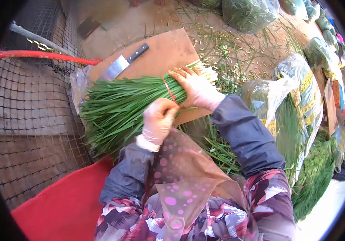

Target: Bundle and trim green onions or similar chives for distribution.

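A thick bundle of long green stalks (120, 102) lies across a brown board (160, 50), its pale cut ends to the right. A red tie (168, 89) runs over the bundle. My right hand (194, 88), in a pale glove with stained fingertips, presses on the bundle near the cut ends, fingers wrapped over it. My left hand (158, 120), also gloved, is closed in a pinch at the near end of the red tie. A cleaver (116, 68) with a black handle rests on the board beyond the leaves.
Black netting (32, 108) and a red bar (48, 55) stand at the left. Red cloth (68, 201) lies at lower left. Bagged greens (248, 14) sit at the top, and more plastic bags (301, 92) line the right. Trimmings (228, 52) litter the ground.
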The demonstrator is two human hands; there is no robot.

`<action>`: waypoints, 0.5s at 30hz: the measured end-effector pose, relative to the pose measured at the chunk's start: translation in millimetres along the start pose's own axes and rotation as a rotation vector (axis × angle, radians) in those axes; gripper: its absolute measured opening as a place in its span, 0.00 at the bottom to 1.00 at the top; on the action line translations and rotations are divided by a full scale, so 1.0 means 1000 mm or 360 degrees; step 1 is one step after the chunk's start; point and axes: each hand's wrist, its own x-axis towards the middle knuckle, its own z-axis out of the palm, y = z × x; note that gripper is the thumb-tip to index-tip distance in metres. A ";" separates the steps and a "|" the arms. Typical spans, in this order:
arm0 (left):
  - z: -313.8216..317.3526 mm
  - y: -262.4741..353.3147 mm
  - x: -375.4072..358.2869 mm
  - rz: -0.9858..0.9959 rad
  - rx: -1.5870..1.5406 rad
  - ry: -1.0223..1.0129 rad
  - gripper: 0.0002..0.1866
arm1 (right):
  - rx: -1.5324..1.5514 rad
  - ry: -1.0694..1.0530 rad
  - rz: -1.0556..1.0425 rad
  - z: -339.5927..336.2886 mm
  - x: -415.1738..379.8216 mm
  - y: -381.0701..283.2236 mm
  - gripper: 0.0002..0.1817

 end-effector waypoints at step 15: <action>0.020 0.001 0.008 0.0173 0.1738 -0.0346 0.67 | 0.1861 0.0265 0.0857 0.027 -0.002 -0.039 0.10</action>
